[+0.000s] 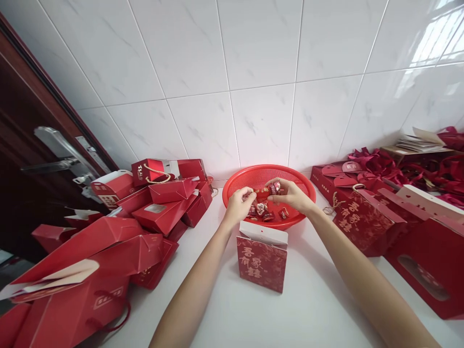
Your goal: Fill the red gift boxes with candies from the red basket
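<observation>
A red plastic basket with mesh sides holds several wrapped candies. My right hand reaches over its right side, fingers closed on a wrapped candy. Over the left part of the basket, my left hand is closed in a pinch; what lies between its fingertips is too small to make out. In front of the basket, between my forearms, a red gift box with gold characters stands upright, its white-lined top open.
Red gift boxes and bags are heaped on the left. More red boxes stand on the right, with dark red ribbons and a stack of cards behind. A tiled wall backs the white table; a door handle is at left.
</observation>
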Available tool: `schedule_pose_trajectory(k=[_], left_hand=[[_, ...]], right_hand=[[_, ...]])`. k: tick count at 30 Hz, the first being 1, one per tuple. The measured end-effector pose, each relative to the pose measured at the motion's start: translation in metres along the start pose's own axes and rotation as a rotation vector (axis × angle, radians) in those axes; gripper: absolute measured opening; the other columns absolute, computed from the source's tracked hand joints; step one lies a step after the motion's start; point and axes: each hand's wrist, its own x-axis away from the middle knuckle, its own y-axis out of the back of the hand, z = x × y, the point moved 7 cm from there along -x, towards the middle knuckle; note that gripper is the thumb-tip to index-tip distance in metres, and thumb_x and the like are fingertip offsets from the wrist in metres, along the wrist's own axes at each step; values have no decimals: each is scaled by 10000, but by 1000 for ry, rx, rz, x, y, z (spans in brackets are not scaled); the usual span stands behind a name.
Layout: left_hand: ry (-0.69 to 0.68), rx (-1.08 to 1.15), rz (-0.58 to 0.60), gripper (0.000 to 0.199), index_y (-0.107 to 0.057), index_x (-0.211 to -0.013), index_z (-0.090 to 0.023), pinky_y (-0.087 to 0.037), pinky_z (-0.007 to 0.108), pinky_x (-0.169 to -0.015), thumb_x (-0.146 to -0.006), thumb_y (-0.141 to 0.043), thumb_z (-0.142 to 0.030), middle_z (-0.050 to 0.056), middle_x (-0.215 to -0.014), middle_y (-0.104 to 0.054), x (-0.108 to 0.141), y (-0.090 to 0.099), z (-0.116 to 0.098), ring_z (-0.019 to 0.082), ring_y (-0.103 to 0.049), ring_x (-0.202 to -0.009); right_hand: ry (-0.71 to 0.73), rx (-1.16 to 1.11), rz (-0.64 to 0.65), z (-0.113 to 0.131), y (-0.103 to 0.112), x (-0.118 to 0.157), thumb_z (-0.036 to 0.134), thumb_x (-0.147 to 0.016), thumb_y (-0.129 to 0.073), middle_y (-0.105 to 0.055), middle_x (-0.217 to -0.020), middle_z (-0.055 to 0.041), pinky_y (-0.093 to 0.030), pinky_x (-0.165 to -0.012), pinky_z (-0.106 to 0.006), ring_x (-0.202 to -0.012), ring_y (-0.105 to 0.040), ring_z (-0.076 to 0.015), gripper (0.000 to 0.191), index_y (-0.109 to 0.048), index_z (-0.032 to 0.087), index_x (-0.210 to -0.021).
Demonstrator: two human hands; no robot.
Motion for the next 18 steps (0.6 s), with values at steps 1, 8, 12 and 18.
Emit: schedule_pose_trajectory(k=[1,8,12,18], left_hand=[[17,16,17,256,-622,-837,-174,-551,263,-577,-828,-638,-430,12,-785,-625,1,0,-1,135,-615,-611],[-58,-71,168,477,-673,-1144,-203,-554,326,-811,-786,-734,-512,79,-1124,-721,6,-10,-8,227,-684,-960],[-144,-142,177,390,-698,-1125,-197,-499,356,-934,-865,-660,-485,86,-1114,-742,5,-14,-9,257,-673,-1058],[-137,86,103,412,-686,-905,-168,-479,258,-690,-842,-643,-573,16,-805,-671,4,-9,-15,156,-612,-759]], right_hand=[[15,35,-1,1,-1,0,334,-669,-812,-587,-760,41,-552,-625,-287,-654,-597,-130,430,-620,188,-1025],[129,336,77,1,-21,-3,293,-719,-754,-667,-958,-31,-546,-768,-352,-830,-655,-197,521,-587,197,-1203],[101,298,167,-3,-33,-1,319,-709,-794,-687,-983,-37,-551,-793,-363,-876,-673,-211,682,-507,219,-1319],[46,254,-44,-3,-6,-5,528,-907,-576,-707,-984,-74,-556,-814,-362,-889,-686,-212,517,-524,192,-1296]])
